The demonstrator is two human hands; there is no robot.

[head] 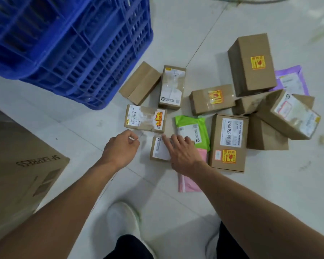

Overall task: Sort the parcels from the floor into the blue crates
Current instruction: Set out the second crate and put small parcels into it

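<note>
resting right hand [183, 154] flat on parcel [160, 150], left hand [120, 148] curled.

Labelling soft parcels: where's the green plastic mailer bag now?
Head view, right of centre: the green plastic mailer bag lies just beyond the right hand, left of the flat barcode-labelled cardboard box.

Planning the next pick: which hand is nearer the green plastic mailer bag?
Right. The right hand sits just below the green plastic mailer bag; the left hand is farther left, beyond a small cardboard box.
</note>
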